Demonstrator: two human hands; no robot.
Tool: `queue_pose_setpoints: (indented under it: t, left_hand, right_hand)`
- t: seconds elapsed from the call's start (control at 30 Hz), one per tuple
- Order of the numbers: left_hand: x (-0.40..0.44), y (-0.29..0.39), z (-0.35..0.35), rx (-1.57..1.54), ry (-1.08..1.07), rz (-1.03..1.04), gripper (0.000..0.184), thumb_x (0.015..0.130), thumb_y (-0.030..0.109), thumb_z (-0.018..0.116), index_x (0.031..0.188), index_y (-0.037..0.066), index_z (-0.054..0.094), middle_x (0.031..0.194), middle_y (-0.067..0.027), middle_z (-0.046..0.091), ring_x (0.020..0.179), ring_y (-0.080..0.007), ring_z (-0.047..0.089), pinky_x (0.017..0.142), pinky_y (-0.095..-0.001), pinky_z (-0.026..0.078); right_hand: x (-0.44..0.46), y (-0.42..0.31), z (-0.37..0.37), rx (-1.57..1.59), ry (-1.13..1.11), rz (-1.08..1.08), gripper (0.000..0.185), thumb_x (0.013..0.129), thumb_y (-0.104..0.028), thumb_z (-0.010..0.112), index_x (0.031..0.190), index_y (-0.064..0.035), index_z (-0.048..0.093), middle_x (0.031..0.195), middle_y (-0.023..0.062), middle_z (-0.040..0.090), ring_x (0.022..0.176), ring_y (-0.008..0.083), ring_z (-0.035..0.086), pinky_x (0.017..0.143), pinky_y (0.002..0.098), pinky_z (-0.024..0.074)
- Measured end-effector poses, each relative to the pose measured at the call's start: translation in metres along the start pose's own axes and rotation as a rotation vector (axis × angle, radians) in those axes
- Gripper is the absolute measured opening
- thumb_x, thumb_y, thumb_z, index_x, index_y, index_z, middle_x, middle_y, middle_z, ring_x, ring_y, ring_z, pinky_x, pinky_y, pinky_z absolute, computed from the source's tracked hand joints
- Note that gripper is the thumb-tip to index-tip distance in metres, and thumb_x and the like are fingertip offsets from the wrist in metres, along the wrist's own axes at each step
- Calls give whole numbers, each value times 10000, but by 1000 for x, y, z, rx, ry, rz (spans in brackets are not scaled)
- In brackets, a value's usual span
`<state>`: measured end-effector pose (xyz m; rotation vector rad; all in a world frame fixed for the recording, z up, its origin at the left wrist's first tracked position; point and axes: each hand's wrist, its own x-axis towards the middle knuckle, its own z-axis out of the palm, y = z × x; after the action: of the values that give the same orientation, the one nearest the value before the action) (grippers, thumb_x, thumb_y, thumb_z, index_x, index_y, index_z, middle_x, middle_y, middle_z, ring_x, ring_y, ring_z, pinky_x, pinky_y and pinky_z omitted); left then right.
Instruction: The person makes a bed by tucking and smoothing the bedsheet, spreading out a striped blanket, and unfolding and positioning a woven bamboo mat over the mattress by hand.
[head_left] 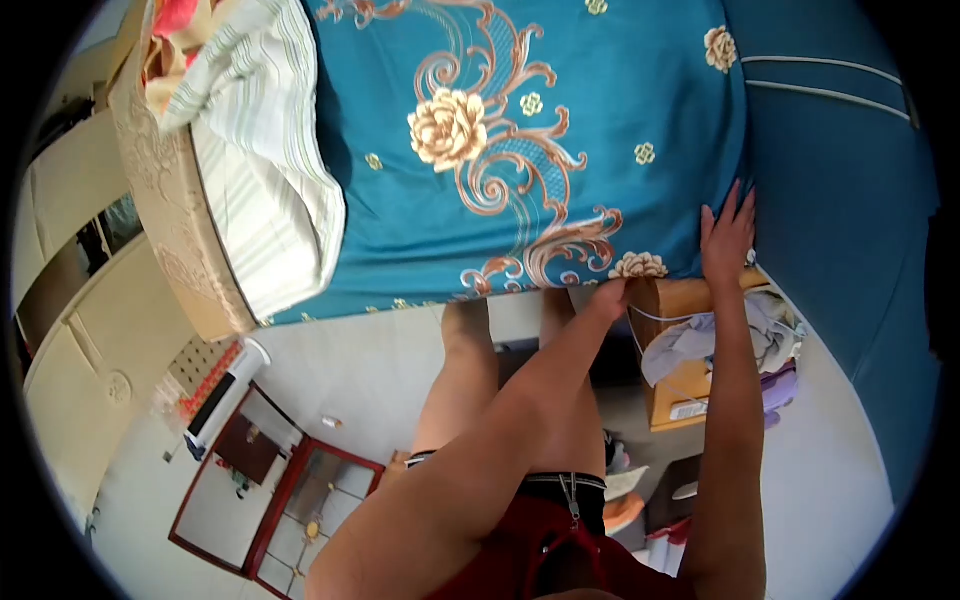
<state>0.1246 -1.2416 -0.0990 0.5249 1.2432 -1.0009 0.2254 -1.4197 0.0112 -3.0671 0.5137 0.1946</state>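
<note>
A teal bedsheet [400, 230] with a cream flower and brown scroll pattern covers the mattress. At its near edge, below a printed flower, my left hand [612, 298] is closed on the hem; its fingertips are mostly hidden. My right hand [728, 240] lies on the sheet's corner beside the blue headboard [825, 200], fingers stretched out and a little apart. Light creases run across the sheet toward its left side.
A striped white-green cloth [265, 110] lies folded over the bed's far left end, by the beige footboard [170, 200]. A wooden nightstand [675, 385] holding grey cloth [685, 345] stands close under my arms. A red-framed mirror cabinet [280, 480] is lower left.
</note>
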Motion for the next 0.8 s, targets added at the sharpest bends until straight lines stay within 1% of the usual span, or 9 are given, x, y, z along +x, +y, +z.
queue_pose_setpoints:
  t: [0.1,0.2,0.23,0.27,0.33,0.37,0.47,0.6,0.8]
  left_hand:
    - [28,-12,-6,-510,23,-48,215,923,123,447,1118,47,498,1124,-109,530,1007,-240,548,893,-359,480]
    - [14,5,4,-703,-26,-14,213,937,138,420,1098,18,492,1114,-156,525,1035,-287,534,916,-426,474]
    - [29,-1,-8,-744,-246,-8,222,943,155,407,1093,15,490,1109,-184,513,1029,-312,528,913,-482,463]
    - [44,-11,-15,-645,-169,-17,233,939,166,418,1105,19,490,1107,-182,512,1033,-311,523,930,-476,446]
    - [42,-9,-12,-445,-18,-25,260,931,189,441,1128,26,488,1102,-176,511,1041,-310,512,964,-463,412]
    - [43,-5,-7,-407,12,-23,266,930,195,443,1130,27,489,1102,-175,513,1039,-309,514,961,-459,411]
    - [43,1,-1,-385,10,-5,283,925,213,449,1136,30,490,1103,-173,521,1035,-304,519,952,-447,411]
    - [56,1,-2,-401,-21,23,306,918,236,457,1144,33,491,1104,-170,531,1029,-298,526,941,-431,411]
    - [54,10,-3,-322,-40,67,341,909,272,470,1156,38,493,1105,-166,546,1021,-288,536,923,-407,411]
  right_hand:
    - [0,1,14,-17,75,-11,586,930,-386,397,1380,-34,262,1371,294,244,1236,435,297,1014,488,259]
    - [1,-4,18,-32,106,6,587,928,-394,400,1372,-31,279,1369,292,251,1238,434,295,1017,487,254]
    - [0,-4,17,-25,113,5,587,927,-400,398,1370,-30,285,1369,290,253,1239,433,294,1019,486,251]
    - [0,-4,17,-17,122,5,588,927,-405,395,1367,-29,290,1369,288,255,1241,432,293,1021,486,248]
    - [1,-4,17,11,131,6,585,928,-414,386,1365,-35,299,1372,284,256,1242,429,291,1024,485,242]
    - [2,-6,17,29,136,8,584,928,-419,382,1363,-37,303,1373,281,256,1243,428,291,1026,484,239]
    - [4,-11,18,73,158,44,583,928,-428,379,1364,-47,308,1376,271,260,1244,424,291,1026,487,235]
    - [15,-13,29,93,255,25,561,929,-406,388,1354,-45,331,1362,262,304,1238,419,308,1024,485,234]
    - [36,-13,33,180,243,194,574,928,-414,379,1353,-32,332,1339,257,357,1232,408,330,1029,441,241]
